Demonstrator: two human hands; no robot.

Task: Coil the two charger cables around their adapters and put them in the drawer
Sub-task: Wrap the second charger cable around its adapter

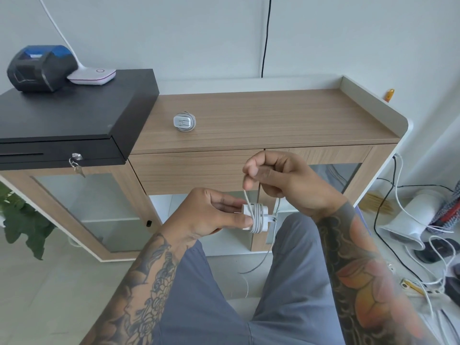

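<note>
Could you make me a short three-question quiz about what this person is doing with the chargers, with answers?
1. True or false: the wrapped charger on the wooden counter is already in the drawer.
2. What does the left hand hold? A) the second adapter B) a key C) a plant leaf
3. Fill in: the right hand pinches the white ____ above the adapter.

Key:
1. False; it lies on the countertop, and the drawer is closed.
2. A; several turns of cable are already round it.
3. Cable; a loose end hangs down between the person's knees.
</note>
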